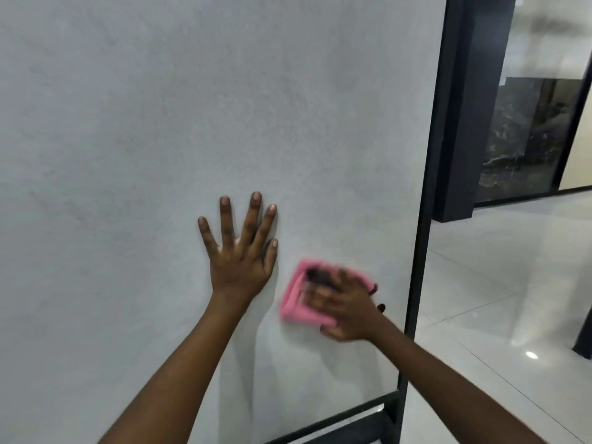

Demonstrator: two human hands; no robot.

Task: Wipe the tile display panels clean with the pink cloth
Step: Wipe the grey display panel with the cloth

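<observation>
While blurred, right hand (344, 310) perhaps on pink cloth (293, 307)

No text, label, brand, number or sign can be read anywhere in the frame.
</observation>
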